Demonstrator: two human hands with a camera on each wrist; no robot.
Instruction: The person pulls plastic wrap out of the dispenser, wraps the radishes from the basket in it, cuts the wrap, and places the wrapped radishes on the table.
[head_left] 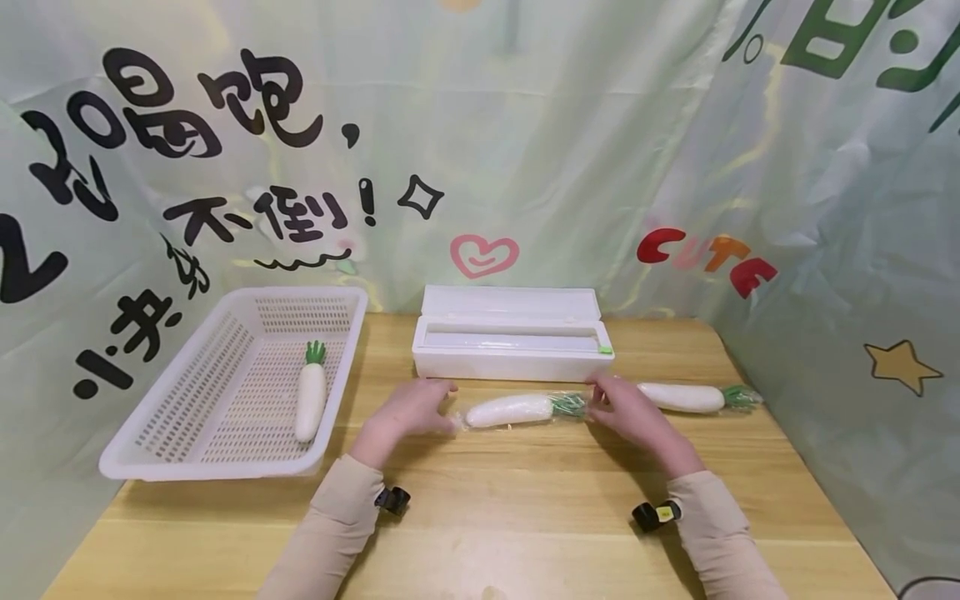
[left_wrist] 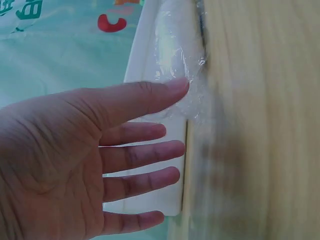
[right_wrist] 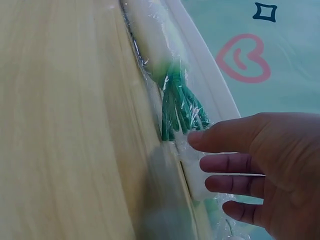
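Note:
A white radish (head_left: 510,410) with green leaves, wrapped in clear plastic film, lies across the middle of the table between the two hands. My left hand (head_left: 414,408) is at its root end; in the left wrist view the fingers are spread and straight, and the thumb overlaps the loose film (left_wrist: 192,102). At the leafy end is my right hand (head_left: 624,410), its thumb tip beside the green leaves (right_wrist: 180,107) in the right wrist view, fingers loosely extended. A second wrapped radish (head_left: 684,398) lies to the right, partly behind the right hand.
Behind the hands stands a long white box (head_left: 513,365) with its lid up and a roll inside. At the left, a white perforated basket (head_left: 225,417) holds an unwrapped radish (head_left: 311,400). A printed curtain (head_left: 555,167) hangs behind the wooden table (head_left: 495,517).

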